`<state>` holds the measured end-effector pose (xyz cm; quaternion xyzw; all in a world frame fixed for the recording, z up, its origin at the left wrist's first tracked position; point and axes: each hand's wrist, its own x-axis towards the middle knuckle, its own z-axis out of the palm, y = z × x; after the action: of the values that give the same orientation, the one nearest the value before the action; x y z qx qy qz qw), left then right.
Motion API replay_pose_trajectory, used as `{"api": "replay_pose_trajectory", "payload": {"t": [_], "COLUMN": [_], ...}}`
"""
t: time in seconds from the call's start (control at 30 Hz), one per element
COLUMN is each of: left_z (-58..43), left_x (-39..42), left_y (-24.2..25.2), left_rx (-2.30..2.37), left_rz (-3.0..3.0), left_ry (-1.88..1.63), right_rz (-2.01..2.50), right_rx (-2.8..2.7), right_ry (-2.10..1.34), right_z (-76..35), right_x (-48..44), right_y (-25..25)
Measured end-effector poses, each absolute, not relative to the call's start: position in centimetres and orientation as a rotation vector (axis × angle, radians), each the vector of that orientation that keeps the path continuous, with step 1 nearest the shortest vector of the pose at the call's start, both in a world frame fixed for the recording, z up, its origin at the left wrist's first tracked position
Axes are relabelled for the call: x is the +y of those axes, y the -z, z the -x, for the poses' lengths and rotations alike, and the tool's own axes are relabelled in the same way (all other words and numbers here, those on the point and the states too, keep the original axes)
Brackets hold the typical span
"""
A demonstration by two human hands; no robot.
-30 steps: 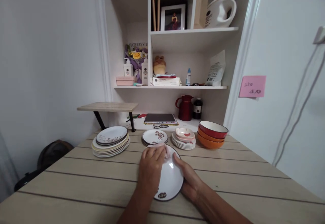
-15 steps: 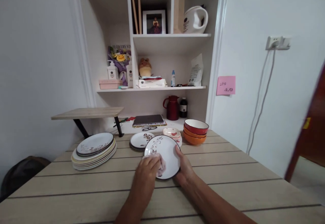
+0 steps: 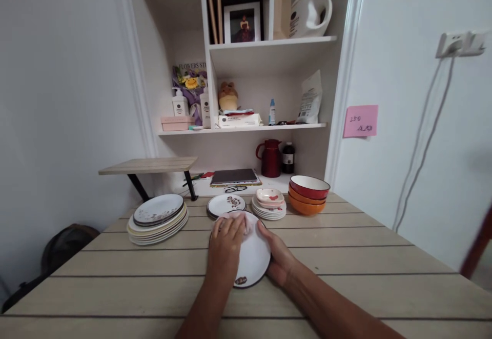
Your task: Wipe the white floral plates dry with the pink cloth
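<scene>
A white plate (image 3: 254, 257) with a dark rim and a brown floral print is tilted up above the table. My right hand (image 3: 280, 256) grips its right edge, thumb on the face and fingers behind. Pressed on the upper part of the plate is a pale pink cloth (image 3: 249, 223), with my left hand (image 3: 226, 241) closed over it. Just behind the plate lies a small stack of matching plates (image 3: 226, 204). Beside that stack, small white dishes (image 3: 269, 213) are piled with a heart-patterned bowl (image 3: 270, 196) on top.
To the left stands a pile of larger plates (image 3: 158, 208) near a small wooden riser (image 3: 149, 165). Red and orange bowls (image 3: 308, 195) are stacked at the right. Behind, the shelf unit holds a red thermos jug (image 3: 271, 158) and a dark laptop (image 3: 235, 176).
My left hand and the cloth have moved up the plate's face. The plate has turned, its print now showing near the bottom. The camera view has shifted slightly left.
</scene>
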<state>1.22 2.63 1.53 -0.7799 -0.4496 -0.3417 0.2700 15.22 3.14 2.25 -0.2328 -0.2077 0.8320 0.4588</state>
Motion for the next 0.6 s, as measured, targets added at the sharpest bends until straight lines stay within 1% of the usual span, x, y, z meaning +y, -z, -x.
{"api": "replay_pose_trajectory", "payload": {"t": [0.13, 0.23, 0.43, 0.6], "left_z": [-0.6, -0.6, -1.6, -2.1], "left_x": [2.6, 2.7, 3.0, 2.8], "left_y": [-1.6, -1.0, 0.0, 0.2], "left_rx": [-1.295, -1.253, -0.956, -0.756], "left_rz": [1.995, 2.025, 2.257, 2.352], "left_ry": [0.857, 0.85, 0.894, 0.892], "right_rz": [0.589, 0.554, 0.508, 0.51], "right_rx": [-0.505, -0.48, -0.429, -0.403], "right_ry": [-2.003, -1.926, -1.782, -1.829], "right_z": [-15.7, -16.5, -18.5, -18.4], "right_x": [3.6, 4.3, 5.8, 5.5], "right_y": [-2.1, -2.0, -1.9, -2.2]}}
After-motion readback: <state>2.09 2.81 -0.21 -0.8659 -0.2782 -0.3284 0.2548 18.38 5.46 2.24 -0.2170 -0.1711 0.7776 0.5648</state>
